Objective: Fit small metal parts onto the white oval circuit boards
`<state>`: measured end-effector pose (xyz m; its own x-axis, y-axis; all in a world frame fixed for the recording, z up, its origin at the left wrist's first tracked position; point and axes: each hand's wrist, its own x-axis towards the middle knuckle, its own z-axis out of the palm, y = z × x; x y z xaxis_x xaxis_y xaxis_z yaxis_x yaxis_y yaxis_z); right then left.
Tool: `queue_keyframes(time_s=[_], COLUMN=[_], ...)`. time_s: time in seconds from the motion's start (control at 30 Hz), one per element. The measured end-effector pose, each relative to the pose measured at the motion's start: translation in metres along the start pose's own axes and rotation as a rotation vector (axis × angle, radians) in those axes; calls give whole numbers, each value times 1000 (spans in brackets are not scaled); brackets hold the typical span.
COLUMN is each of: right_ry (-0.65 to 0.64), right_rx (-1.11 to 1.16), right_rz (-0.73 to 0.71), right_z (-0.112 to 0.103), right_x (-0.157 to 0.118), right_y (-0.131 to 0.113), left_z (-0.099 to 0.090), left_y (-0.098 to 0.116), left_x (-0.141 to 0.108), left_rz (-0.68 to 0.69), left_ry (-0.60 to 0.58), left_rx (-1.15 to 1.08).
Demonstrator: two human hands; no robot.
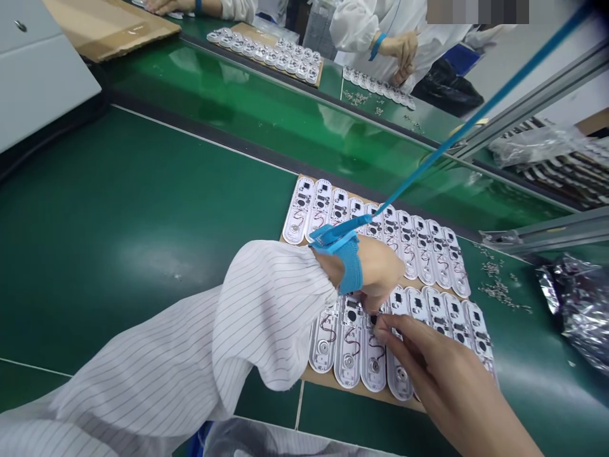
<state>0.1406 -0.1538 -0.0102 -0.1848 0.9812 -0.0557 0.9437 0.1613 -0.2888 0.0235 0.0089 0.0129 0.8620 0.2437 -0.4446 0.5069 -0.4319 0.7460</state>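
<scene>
Two rows of white oval plastic housings [349, 362], each with a small circuit board, red and black wires and a round metal disc, lie on a cardboard sheet [328, 379]. My left hand [380, 266], in a blue wrist strap [351, 263], reaches over the rows with its fingers bent down at the front row. Its fingertips are mostly hidden. Thumb and forefinger of my right hand [438, 362] are pinched together at the board of a front-row housing, close to the left fingers. Whatever either hand holds is too small or covered to make out.
Small metal parts [497, 289] are scattered right of the housings, beside a crumpled silvery bag [578, 311]. A green belt [266, 114] runs behind the bench. Across it, a co-worker's hand [402, 51] is near more housings [378, 87]. A grey-white box [42, 70] stands at the left.
</scene>
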Motion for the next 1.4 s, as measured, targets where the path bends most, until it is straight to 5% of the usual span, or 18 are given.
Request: queue_keyframes(time_s=[0.77,1.4], right_ry=[-58,-118], right_rx=[-57,-132], right_rz=[57,8], right_z=[-4,-9], right_x=[4,10], right_y=[-3,5], left_z=[3,0], left_y=[-15,0], left_x=[15,-1], left_rz=[119,61], left_ry=[-107,-73], left_rx=[208,280])
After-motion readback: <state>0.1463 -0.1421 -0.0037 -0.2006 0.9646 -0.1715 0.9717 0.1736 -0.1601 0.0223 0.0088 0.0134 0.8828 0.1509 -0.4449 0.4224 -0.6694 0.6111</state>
